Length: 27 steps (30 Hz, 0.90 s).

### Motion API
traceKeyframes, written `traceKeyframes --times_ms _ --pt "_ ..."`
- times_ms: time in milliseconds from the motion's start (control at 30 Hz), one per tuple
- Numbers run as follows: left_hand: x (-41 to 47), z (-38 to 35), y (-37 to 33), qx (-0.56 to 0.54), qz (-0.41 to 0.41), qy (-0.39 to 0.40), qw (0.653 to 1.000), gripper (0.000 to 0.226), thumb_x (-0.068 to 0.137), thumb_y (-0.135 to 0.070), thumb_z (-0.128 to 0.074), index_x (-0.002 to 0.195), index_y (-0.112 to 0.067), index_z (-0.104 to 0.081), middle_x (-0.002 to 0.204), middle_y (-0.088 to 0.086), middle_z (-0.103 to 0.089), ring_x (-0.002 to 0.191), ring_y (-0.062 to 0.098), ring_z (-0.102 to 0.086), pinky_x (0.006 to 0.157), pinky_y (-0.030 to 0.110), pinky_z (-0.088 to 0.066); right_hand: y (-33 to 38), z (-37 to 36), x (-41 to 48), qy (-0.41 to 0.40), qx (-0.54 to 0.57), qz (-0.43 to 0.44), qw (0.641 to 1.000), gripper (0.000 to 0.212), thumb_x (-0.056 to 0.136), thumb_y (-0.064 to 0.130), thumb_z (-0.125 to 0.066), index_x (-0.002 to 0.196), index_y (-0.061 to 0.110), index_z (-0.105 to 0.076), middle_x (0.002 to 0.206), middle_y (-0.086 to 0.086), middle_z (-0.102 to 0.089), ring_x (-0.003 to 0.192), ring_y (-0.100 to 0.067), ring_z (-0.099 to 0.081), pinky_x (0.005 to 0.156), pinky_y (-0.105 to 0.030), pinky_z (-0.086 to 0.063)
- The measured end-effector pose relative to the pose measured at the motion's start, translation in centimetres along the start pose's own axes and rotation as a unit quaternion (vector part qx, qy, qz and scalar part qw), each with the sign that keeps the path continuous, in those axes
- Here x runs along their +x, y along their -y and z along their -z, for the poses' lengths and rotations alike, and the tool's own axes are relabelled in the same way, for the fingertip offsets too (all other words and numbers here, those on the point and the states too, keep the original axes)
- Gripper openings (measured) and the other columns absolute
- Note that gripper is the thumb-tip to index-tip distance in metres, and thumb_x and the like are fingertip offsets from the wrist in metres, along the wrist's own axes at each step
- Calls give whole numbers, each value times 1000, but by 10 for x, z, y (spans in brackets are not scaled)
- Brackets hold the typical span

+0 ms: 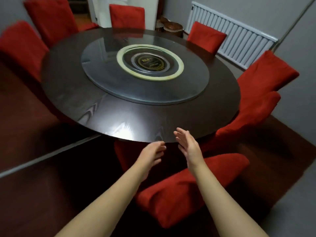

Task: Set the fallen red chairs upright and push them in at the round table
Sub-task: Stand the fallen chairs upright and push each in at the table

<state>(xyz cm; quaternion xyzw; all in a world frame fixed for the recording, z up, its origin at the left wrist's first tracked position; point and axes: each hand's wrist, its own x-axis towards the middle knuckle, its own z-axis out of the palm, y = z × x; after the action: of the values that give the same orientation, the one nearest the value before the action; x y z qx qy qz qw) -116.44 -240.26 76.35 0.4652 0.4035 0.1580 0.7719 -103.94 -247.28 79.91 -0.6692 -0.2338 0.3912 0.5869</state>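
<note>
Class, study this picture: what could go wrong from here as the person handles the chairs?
1. The left hand and right hand hover by the table rim; pushing the near chair in might pinch them.
2. The tilted chair on the right might slip or knock the table when lifted.

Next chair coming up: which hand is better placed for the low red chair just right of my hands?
Probably right: the right hand is open and nearer that chair; the left hand lies farther off.

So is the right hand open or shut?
Open: the right hand has straight fingers and holds nothing.
</note>
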Motion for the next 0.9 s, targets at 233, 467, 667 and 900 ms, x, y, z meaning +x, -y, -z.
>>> traceKeyframes --times_ms 233,467,667,900 --pt "-79 209 -96 -228 -163 -123 952 40 100 -44 -34 118 -24 -64 121 -3 -67 116 19 -58 91 35 -43 27 -208 11 84 141 3 986 50 102 49 -25 114 24 -66 117 1 -69 112 -17 -61 96 -34 -41" --pt "-166 398 -139 -239 -266 -219 908 41 101 -42 -29 118 -26 -63 126 -2 -64 122 18 -55 104 41 -36 42 -427 -12 237 159 5 958 51 101 51 -23 124 25 -61 125 6 -65 121 -16 -56 104 -38 -38" --pt "-183 488 -145 -238 -299 -237 893 45 100 -44 -28 128 -24 -58 130 -4 -62 127 18 -51 109 44 -32 51 -527 -6 270 142 16 952 44 101 49 -31 137 32 -50 140 9 -51 126 -16 -49 104 -38 -39" --pt "-135 599 -188 -179 -294 -206 916 47 97 -52 -27 134 -35 -50 138 -9 -55 134 15 -42 110 44 -28 65 -621 75 274 114 55 953 38 94 48 -50 132 48 -46 143 15 -44 131 -12 -42 99 -32 -41"
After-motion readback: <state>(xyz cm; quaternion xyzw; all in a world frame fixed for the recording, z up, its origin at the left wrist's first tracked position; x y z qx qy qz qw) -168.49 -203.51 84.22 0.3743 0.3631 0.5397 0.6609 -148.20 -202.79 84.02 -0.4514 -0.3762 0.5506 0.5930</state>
